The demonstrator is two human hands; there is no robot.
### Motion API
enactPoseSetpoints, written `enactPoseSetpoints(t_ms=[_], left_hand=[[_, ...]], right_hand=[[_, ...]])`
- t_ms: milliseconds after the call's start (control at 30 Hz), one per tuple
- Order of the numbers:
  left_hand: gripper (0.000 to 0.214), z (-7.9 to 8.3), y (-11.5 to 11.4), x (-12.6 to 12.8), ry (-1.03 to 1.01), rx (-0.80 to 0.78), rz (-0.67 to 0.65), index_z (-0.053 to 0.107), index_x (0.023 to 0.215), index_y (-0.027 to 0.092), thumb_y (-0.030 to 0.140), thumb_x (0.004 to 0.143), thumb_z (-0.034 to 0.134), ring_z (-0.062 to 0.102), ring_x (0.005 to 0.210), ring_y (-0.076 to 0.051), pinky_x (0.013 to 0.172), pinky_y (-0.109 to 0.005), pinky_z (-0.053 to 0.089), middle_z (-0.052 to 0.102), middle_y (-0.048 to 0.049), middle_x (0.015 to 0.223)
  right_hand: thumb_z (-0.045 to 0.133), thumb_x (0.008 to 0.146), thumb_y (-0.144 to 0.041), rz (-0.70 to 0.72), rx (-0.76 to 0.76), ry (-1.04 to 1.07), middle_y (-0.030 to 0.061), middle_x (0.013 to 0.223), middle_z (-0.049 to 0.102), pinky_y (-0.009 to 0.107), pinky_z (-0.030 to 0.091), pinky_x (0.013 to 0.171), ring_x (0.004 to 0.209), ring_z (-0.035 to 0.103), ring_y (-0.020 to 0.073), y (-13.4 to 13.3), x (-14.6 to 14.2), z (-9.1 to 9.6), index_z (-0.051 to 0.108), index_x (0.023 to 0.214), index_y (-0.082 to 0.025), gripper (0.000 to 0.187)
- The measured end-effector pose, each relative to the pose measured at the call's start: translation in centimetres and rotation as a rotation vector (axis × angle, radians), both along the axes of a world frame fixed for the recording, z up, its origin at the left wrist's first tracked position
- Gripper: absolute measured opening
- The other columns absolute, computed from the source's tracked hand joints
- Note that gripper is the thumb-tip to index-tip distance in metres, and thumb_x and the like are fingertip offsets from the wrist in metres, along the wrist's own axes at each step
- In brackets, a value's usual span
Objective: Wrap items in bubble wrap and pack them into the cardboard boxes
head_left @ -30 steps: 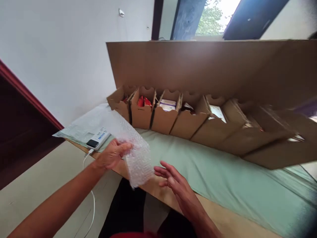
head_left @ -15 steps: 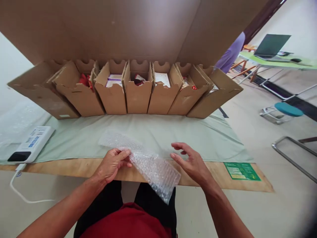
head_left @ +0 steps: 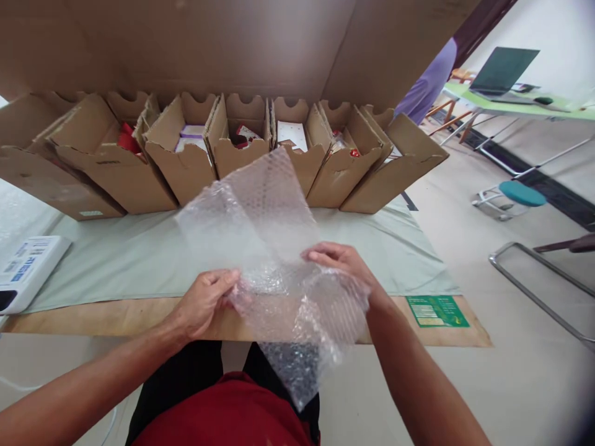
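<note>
A clear sheet of bubble wrap (head_left: 274, 229) is spread between my hands, above the table's front edge. My left hand (head_left: 207, 303) pinches its left side between thumb and fingers. On the other side, my right hand (head_left: 341, 263) has its thumb and fingers closed on the sheet, and part of the plastic covers that hand. The far part of the sheet rises in front of the cardboard bins, while its lower corner hangs over my lap. Beneath it lies a pale green cloth (head_left: 125, 254) on the wooden table.
Several cardboard bins (head_left: 183, 167) with small packages inside stand in a row at the back, before a tall cardboard panel (head_left: 186, 49). A white power strip (head_left: 32, 266) lies at the left. To the right are a teal stool (head_left: 523, 193), a laptop (head_left: 504, 74) and a person's purple sleeve (head_left: 427, 80).
The folded bubble wrap has been opened out into a wider sheet. My right hand, empty before, has taken hold of it. The view has shifted slightly.
</note>
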State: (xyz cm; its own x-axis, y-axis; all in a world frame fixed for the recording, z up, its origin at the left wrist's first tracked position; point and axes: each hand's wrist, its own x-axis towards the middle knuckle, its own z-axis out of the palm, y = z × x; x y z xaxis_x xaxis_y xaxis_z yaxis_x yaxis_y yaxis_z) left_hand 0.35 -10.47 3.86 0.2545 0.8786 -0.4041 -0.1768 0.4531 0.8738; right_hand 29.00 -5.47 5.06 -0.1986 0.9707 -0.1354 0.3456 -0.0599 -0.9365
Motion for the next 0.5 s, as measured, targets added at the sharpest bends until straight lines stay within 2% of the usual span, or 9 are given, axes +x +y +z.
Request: enactPoseSetpoints(t_ms=[100, 167, 233, 300, 400, 467, 500], left_hand=[[0.039, -0.5, -2.4, 0.5, -0.185, -0.300, -0.028, 0.073, 0.083, 0.016, 0.055, 0.083, 0.077, 0.073, 0.076, -0.020, 0.061, -0.028, 0.059, 0.076, -0.0104, 0.091], [0.046, -0.5, -3.9, 0.8, -0.278, -0.482, -0.110, 0.075, 0.094, 0.016, 0.062, 0.088, 0.068, 0.075, 0.078, -0.022, 0.060, -0.030, 0.060, 0.077, -0.0143, 0.103], [0.057, 0.2, -5.2, 0.6, -0.350, -0.572, -0.269, 0.077, 0.101, 0.015, 0.069, 0.088, 0.061, 0.075, 0.079, -0.024, 0.059, -0.031, 0.061, 0.077, -0.0174, 0.106], [0.064, 1.5, -5.9, -0.6, -0.388, -0.562, -0.430, 0.078, 0.106, 0.014, 0.072, 0.088, 0.058, 0.076, 0.082, -0.026, 0.058, -0.030, 0.060, 0.078, -0.0190, 0.104], [0.066, 4.0, -5.7, -3.5, -0.288, -0.369, -0.570, 0.081, 0.106, 0.019, 0.077, 0.087, 0.054, 0.076, 0.084, -0.028, 0.064, -0.033, 0.060, 0.079, -0.0177, 0.099], [0.057, 5.7, -4.9, -5.2, -0.008, -0.086, -0.516, 0.082, 0.104, 0.027, 0.076, 0.084, 0.061, 0.073, 0.080, -0.027, 0.072, -0.037, 0.060, 0.079, -0.0117, 0.089], [0.048, 6.4, -4.4, -5.7, 0.188, 0.105, -0.418, 0.082, 0.103, 0.031, 0.072, 0.082, 0.066, 0.071, 0.078, -0.026, 0.076, -0.039, 0.060, 0.077, -0.0085, 0.085]], right_hand=[[0.078, 0.073, -0.052, 0.139, -0.013, -0.075, 0.0014, 0.072, 0.070, 0.029, 0.048, 0.063, 0.068, 0.062, 0.0178, 5.8, 0.0, 0.7, 0.076, 0.078, -0.018, 0.034], [0.079, 0.071, -0.050, 0.085, 0.062, -0.096, 0.0023, 0.075, 0.071, 0.031, 0.050, 0.069, 0.074, 0.063, 0.0183, 9.0, -0.2, 1.2, 0.074, 0.078, -0.018, 0.034], [0.075, 0.076, -0.049, -0.071, 0.180, -0.063, 0.0051, 0.086, 0.074, 0.035, 0.052, 0.078, 0.083, 0.065, 0.0199, 10.5, 0.4, 1.9, 0.072, 0.087, -0.018, 0.032], [0.071, 0.082, -0.048, -0.223, 0.295, -0.017, 0.0073, 0.100, 0.075, 0.038, 0.053, 0.087, 0.093, 0.068, 0.0216, 9.7, 2.1, 2.5, 0.072, 0.098, -0.021, 0.032], [0.071, 0.083, -0.050, -0.353, 0.343, -0.109, 0.0084, 0.107, 0.076, 0.042, 0.052, 0.091, 0.099, 0.069, 0.0251, 5.1, 5.6, 2.4, 0.073, 0.102, -0.024, 0.032], [0.072, 0.082, -0.054, -0.380, 0.249, -0.237, 0.0097, 0.105, 0.076, 0.044, 0.052, 0.091, 0.098, 0.069, 0.0272, 1.2, 7.3, 1.4, 0.072, 0.103, -0.022, 0.039], [0.071, 0.082, -0.056, -0.375, 0.199, -0.297, 0.0104, 0.104, 0.076, 0.044, 0.052, 0.090, 0.097, 0.069, 0.0276, -0.6, 7.7, 0.7, 0.072, 0.106, -0.020, 0.043]])
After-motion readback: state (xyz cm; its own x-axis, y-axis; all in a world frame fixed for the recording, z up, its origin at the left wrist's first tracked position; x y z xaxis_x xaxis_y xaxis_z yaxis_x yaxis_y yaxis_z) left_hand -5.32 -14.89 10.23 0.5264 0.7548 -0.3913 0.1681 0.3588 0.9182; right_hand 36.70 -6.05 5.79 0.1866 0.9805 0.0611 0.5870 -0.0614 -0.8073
